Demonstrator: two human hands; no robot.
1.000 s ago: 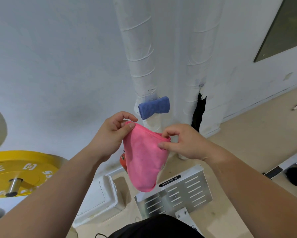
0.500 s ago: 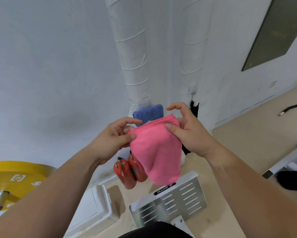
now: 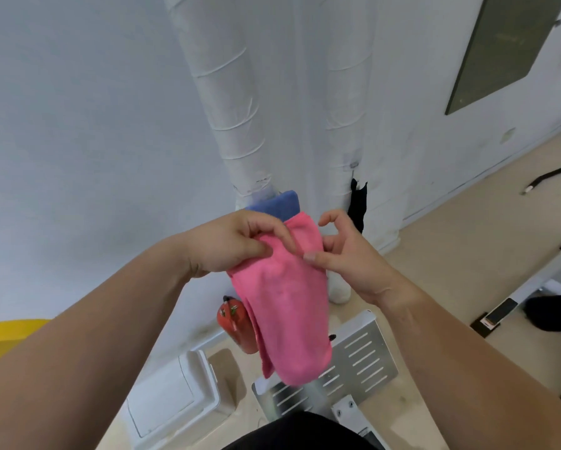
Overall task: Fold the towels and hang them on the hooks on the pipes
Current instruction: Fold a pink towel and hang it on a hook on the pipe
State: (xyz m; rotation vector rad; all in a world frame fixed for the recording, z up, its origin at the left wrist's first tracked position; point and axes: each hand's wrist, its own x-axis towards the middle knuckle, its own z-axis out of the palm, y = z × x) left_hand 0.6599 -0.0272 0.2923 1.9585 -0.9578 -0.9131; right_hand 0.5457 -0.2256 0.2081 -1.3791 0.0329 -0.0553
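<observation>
Your left hand [image 3: 230,245] pinches the towel [image 3: 285,306] at its top edge, and your right hand [image 3: 353,258] pinches its right edge. It hangs pink, fuzzy, folded narrow, before the 2 pipes [image 3: 233,108], overlapping a blue towel [image 3: 280,204].

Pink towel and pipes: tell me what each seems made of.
The pink towel looks like soft, matte microfibre or terry cloth: fuzzy nap, limp folds. The pipes seem wrapped in white matte tape or fabric lagging: spiral overlapping seams and wrinkles; the core is hidden.
</observation>
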